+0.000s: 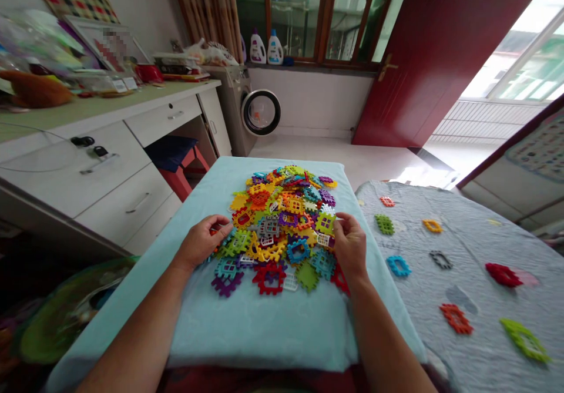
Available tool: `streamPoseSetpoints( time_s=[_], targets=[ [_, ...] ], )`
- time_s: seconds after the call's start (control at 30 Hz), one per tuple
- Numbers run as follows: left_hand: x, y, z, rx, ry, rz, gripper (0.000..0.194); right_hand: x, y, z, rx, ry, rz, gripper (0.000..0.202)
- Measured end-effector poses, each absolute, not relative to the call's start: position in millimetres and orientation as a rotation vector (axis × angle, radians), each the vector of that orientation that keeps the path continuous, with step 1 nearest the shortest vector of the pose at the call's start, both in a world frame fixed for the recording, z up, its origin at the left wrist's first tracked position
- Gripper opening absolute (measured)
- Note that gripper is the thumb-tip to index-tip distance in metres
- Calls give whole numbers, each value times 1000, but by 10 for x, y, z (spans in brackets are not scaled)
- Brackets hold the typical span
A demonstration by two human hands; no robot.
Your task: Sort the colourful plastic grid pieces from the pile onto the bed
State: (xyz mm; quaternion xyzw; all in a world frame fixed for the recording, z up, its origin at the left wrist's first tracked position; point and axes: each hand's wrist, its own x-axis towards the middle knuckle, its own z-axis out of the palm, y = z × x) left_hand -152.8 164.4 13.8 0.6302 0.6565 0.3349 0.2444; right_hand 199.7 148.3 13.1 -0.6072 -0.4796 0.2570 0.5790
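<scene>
A heap of colourful plastic interlocking building pieces (273, 249), many of them toothed square frames, lies in front of me on a light-blue cloth (259, 334). At the heap's left edge is my left hand (203, 241), its fingers curled in toward the thumb; orange and teal pieces lie against it, and what is between the fingers is hidden. My right hand (352, 243) is closed at the right edge, thumb and fingers pinching a lime-green window-frame piece (325, 223). Just below that hand lies a red piece (340, 279).
On the right, a grey cloth (423, 316) bears several spaced-out pieces, among them a blue frame (399, 265) and an orange one (456, 318). A desk (106, 175) stands left, with a stool (176, 161) under it. A washing machine (235, 111) has its door open.
</scene>
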Motion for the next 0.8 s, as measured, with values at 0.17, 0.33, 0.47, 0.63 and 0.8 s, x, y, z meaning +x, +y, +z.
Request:
streamPoseSetpoints(
  time_s=[0.17,0.33,0.47,0.63,0.8],
  targets=[
    [-1546,1657,116,1734,1808,876,53,2315,1622,38,-1622,-1092,340,35],
    [-1564,1676,93,1750,1826,860,55,2541,1723,-140,-1745,-1169,314,37],
    [-1555,1676,98,1766,1828,861,55,2575,1738,-195,-1757,-1195,303,38],
    [-1541,1682,124,1816,1862,877,53,2552,1728,-178,-1732,-1221,402,35],
    [-1576,1720,112,1889,1958,899,49,2535,1730,-146,-1764,-1173,348,43]
  ],
)
